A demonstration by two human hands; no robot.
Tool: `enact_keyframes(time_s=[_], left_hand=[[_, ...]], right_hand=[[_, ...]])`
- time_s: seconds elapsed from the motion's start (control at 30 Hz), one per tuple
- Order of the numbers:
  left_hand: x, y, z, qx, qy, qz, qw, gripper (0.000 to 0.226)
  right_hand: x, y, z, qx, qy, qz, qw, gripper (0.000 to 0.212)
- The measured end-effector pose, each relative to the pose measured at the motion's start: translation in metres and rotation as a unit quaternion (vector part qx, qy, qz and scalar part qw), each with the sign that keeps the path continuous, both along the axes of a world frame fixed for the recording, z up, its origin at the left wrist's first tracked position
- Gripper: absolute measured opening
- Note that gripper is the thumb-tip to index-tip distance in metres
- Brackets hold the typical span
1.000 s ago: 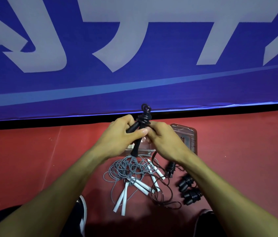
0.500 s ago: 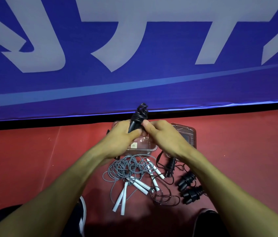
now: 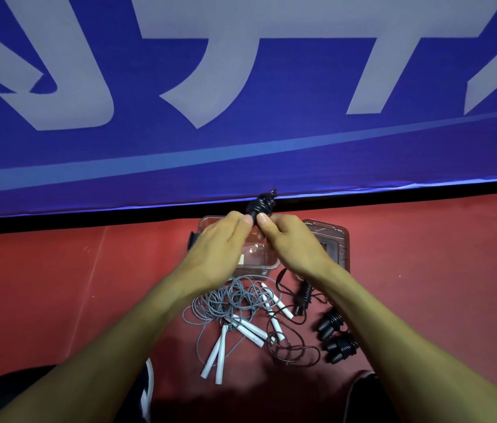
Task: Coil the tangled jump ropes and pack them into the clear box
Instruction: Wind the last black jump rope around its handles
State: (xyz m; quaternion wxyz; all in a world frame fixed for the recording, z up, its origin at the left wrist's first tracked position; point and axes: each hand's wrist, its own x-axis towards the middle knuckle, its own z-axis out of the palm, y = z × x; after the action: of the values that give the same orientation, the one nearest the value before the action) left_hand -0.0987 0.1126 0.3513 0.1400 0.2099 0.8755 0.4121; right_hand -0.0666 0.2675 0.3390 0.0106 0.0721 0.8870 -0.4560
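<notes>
- Head view, nearest edge: dark clothing fills the lower left corner, with a white stripe running along its right side, and both bare forearms reach forward from the bottom corners.
- On the red floor between the forearms lies a tangle of grey rope with white handles fanned out below and to its right.
- A thin dark rope loops loosely beside the white handles, partly crossing them.
- Just right of that, by the right forearm, sit two coiled black rope bundles, one behind the other, and a third black handle with rope wound on it lies a little farther back.
- Beyond the tangle stands the clear box, open-topped; both hands are above it and cover much of it.
- A clear lid lies flat just to the right of the box.
- The left hand and right hand meet over the box, each pinching the lower end of a wound black jump rope between thumb and fingers; the bundle stands upright above the fingertips.
- Farthest back, a black strip runs along the floor edge under a blue banner with large pale lettering.
</notes>
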Motion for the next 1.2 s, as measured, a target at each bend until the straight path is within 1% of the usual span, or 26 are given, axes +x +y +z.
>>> enact_keyframes(time_s=[0.07,0.13,0.17,0.23,0.27,0.3,0.37,0.43,0.47,0.53,0.57,0.6,0.63,0.67,0.73,0.8,0.9,0.97,1.03,1.1,1.2], left_hand=[[-0.005,-0.001,0.000,0.009,0.028,0.010,1.000,0.037],[-0.007,-0.001,0.000,0.013,0.017,-0.003,1.000,0.039],[-0.007,-0.001,0.000,0.014,0.004,-0.014,1.000,0.037],[-0.008,-0.001,-0.007,0.013,-0.012,-0.019,1.000,0.023],[-0.008,-0.001,-0.009,0.003,-0.005,-0.012,1.000,0.012],[-0.007,-0.002,-0.010,-0.015,0.014,-0.001,1.000,0.011],[-0.004,-0.002,-0.010,-0.036,0.059,0.029,0.997,0.025],[-0.005,-0.001,-0.007,-0.031,0.078,0.042,0.996,0.035],[-0.007,-0.002,-0.008,-0.018,0.058,0.038,0.997,0.036],[-0.011,-0.004,-0.006,0.048,-0.053,0.009,0.997,0.041],[-0.012,-0.005,-0.006,0.076,-0.111,-0.011,0.991,0.044],[-0.011,-0.005,-0.006,0.094,-0.157,-0.030,0.983,0.043],[-0.009,-0.005,-0.007,0.098,-0.182,-0.044,0.977,0.035],[-0.007,-0.004,-0.008,0.089,-0.182,-0.045,0.978,0.027],[-0.002,0.000,-0.009,0.053,-0.133,-0.026,0.989,0.022],[-0.001,0.002,-0.013,-0.006,-0.050,-0.001,0.999,0.023],[-0.001,0.002,-0.015,-0.099,0.058,0.000,0.993,0.025],[0.000,0.001,-0.017,-0.113,0.104,-0.025,0.988,0.021],[0.000,0.002,-0.019,-0.130,0.110,-0.038,0.985,0.019],[-0.001,0.003,-0.018,-0.125,0.087,-0.045,0.987,0.019],[-0.005,-0.001,-0.011,-0.057,0.041,-0.043,0.997,0.021]], right_hand=[[0.001,0.000,0.000,-0.002,-0.005,-0.015,1.000,0.048],[0.003,-0.001,0.002,0.007,-0.007,-0.023,1.000,0.052],[0.004,-0.001,0.003,0.013,-0.008,-0.023,1.000,0.056],[0.006,-0.002,0.007,0.012,-0.017,-0.021,1.000,0.062],[0.006,-0.003,0.009,0.006,-0.024,-0.018,1.000,0.064],[0.006,-0.004,0.011,0.002,-0.028,-0.014,1.000,0.066],[0.005,-0.004,0.011,0.013,-0.020,-0.003,1.000,0.065],[0.003,-0.004,0.010,0.007,-0.002,0.009,1.000,0.060],[0.002,-0.004,0.009,-0.005,0.008,0.015,1.000,0.058],[0.002,-0.005,0.009,-0.026,0.032,0.024,0.999,0.055],[0.002,-0.005,0.009,-0.030,0.042,0.029,0.998,0.056],[0.003,-0.005,0.010,-0.025,0.050,0.031,0.998,0.058],[0.004,-0.005,0.010,-0.011,0.053,0.028,0.998,0.059],[0.005,-0.004,0.010,0.006,0.047,0.020,0.999,0.060],[0.006,-0.002,0.011,0.040,0.017,0.001,0.999,0.065],[0.006,-0.001,0.013,0.054,-0.013,-0.005,0.998,0.070],[0.009,-0.006,0.014,0.036,-0.016,-0.008,0.999,0.069],[0.008,-0.010,0.012,0.030,-0.001,-0.006,1.000,0.065],[0.005,-0.010,0.007,0.000,-0.004,-0.009,1.000,0.059],[0.001,-0.006,0.004,-0.050,-0.016,-0.010,0.999,0.049],[0.001,0.000,0.003,-0.117,-0.018,0.039,0.992,0.040]])
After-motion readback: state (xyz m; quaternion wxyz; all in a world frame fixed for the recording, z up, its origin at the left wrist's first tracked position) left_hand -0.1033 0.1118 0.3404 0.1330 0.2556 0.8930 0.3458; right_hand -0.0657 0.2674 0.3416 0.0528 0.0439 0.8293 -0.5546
